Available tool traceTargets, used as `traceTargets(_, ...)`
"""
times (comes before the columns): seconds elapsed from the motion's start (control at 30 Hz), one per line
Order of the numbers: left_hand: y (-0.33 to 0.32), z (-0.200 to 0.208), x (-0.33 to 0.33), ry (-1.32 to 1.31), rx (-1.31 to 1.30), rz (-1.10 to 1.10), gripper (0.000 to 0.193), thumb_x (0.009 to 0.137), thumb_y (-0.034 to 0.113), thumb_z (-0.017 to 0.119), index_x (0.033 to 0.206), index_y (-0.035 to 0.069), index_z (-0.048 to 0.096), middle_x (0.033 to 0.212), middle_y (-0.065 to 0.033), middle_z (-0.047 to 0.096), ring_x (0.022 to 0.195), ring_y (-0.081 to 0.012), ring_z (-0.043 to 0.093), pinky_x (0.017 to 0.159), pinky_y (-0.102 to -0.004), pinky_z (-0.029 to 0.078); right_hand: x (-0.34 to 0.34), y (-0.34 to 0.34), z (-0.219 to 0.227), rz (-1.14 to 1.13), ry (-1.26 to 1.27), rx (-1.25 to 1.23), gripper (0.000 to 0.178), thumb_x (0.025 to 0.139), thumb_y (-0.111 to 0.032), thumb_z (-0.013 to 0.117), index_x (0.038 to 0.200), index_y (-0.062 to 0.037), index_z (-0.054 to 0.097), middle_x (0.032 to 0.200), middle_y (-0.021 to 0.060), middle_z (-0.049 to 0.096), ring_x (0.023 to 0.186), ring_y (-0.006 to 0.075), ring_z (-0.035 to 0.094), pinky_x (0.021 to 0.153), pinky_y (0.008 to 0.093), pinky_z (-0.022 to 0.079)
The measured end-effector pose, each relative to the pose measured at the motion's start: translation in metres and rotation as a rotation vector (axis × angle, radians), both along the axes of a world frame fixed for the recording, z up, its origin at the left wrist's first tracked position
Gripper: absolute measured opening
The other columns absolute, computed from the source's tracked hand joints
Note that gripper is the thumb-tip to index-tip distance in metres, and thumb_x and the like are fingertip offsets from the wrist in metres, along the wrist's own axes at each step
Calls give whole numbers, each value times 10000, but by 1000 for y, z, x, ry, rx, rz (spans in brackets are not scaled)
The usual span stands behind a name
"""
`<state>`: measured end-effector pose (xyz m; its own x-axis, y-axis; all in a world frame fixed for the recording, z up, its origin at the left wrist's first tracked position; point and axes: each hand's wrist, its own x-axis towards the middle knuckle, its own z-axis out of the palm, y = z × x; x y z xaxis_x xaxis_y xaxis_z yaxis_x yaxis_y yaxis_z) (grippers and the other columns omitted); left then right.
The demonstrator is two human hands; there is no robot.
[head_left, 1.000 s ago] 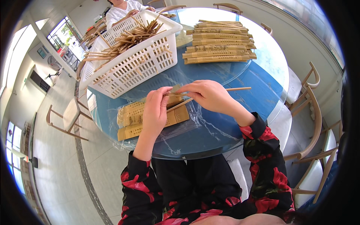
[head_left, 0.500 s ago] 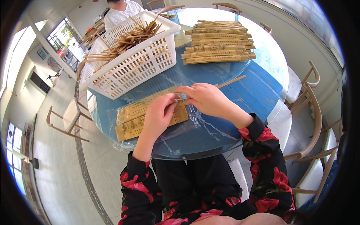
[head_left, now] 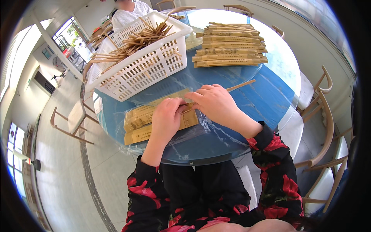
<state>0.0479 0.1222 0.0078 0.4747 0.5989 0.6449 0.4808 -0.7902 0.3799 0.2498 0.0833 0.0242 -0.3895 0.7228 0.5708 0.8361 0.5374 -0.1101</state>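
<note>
My right hand [head_left: 215, 103] is closed around a pair of wooden chopsticks [head_left: 242, 85], whose far ends stick out to the upper right. My left hand [head_left: 167, 116] pinches a brown paper chopstick sleeve [head_left: 189, 108] where the two hands nearly meet. The chopsticks' near ends are at the sleeve, but fingers hide how far in they reach. Beneath my hands, flat brown paper sleeves [head_left: 140, 135] lie on clear plastic film [head_left: 205, 128]. Several filled sleeves [head_left: 230, 44] are piled in a stack at the far right.
A white plastic basket [head_left: 144, 77] heaped with loose wooden chopsticks [head_left: 143, 40] stands on the far left of the round blue glass-topped table [head_left: 266, 106]. Wooden chairs [head_left: 75, 118] stand around it. Beyond the basket sits a person in a white top [head_left: 131, 14].
The sleeve and chopsticks between my hands have shifted slightly. My left fingers have closed in more over the sleeve. The whole view has moved a little, with the table slightly farther right.
</note>
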Motion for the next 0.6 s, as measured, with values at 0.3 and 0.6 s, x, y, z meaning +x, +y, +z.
traceTargets(0.3,6,8,-11,-132,78,179,26,895,58,679,899,60,653,782,-87,641,772,-303,616,663,-393,487,83,2,31,-408,131,53,159,905,-246,693,958,-103,740,925,55,676,1032,275,607,932,427,444)
traceTargets(0.6,7,3,-7,-104,88,47,19,897,54,684,914,58,691,796,-93,654,766,-295,627,669,-378,492,36,9,12,9,300,-102,107,916,-148,661,924,-43,680,864,112,664,885,338,630,766,431,502)
